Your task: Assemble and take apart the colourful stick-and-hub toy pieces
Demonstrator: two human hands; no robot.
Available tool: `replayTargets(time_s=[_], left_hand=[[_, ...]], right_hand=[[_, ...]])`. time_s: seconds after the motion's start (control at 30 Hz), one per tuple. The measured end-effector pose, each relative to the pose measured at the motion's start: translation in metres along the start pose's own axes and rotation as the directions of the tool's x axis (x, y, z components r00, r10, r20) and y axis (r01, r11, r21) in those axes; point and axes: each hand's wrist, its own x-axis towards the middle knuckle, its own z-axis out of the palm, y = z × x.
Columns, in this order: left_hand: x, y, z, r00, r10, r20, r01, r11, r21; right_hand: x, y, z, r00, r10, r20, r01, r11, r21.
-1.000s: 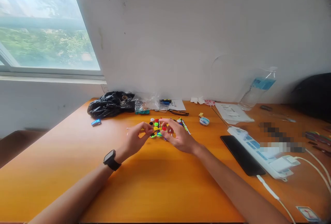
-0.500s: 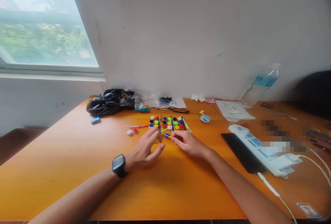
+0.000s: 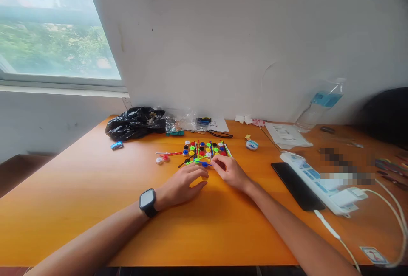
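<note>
Coloured plastic discs [image 3: 202, 149] lie in rows at the middle of the table, with thin coloured sticks [image 3: 197, 148] between and over them. My right hand [image 3: 232, 173] is closed at the near edge of these rows, its thumb and forefinger pinching the end of a thin blue stick [image 3: 202, 163]. Just in front of the discs is my left hand [image 3: 183, 182], fingers loosely bent and thumb apart, with nothing visible in it. A black stick [image 3: 185, 162] slants out beyond its fingers. Further left are a white disc [image 3: 159, 161], a red disc [image 3: 165, 158] and red and white sticks [image 3: 168, 153].
Behind the discs sit a black plastic bag [image 3: 134, 124], clear wrapping and papers. A small blue packet [image 3: 117, 145] lies left, a round white-and-blue container [image 3: 251, 145] right. A black phone [image 3: 296, 186] rests by a white power strip [image 3: 314, 180] with cables; a bottle [image 3: 325, 102] stands behind.
My left hand has drawn slightly right and nearer, uncovering the black stick. The blue stick now shows at my right fingertips, where a yellow stick was seen before.
</note>
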Motion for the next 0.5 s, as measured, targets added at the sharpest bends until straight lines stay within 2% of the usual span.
replayTargets(time_s=[0.13, 0.2, 0.37, 0.5], left_hand=[[0.0011, 0.0002, -0.0030, 0.987, 0.018, 0.162, -0.028, 0.998, 0.060], [0.0014, 0.0010, -0.0042, 0.981, 0.015, 0.194, -0.032, 0.996, 0.088], [0.0006, 0.0010, -0.0050, 0.984, 0.040, 0.174, -0.054, 0.996, 0.076], [0.0018, 0.0040, -0.0069, 0.994, 0.083, 0.070, -0.086, 0.995, 0.048]], right_hand=[[-0.0001, 0.0016, 0.0006, 1.000, -0.008, -0.002, 0.008, 1.000, -0.031], [-0.0003, 0.0018, 0.0006, 1.000, -0.012, 0.005, 0.012, 0.999, -0.041], [-0.0017, -0.0015, -0.0005, 1.000, -0.022, 0.008, 0.023, 0.998, -0.050], [-0.0021, -0.0057, -0.0016, 0.999, -0.041, 0.005, 0.042, 0.997, -0.060]])
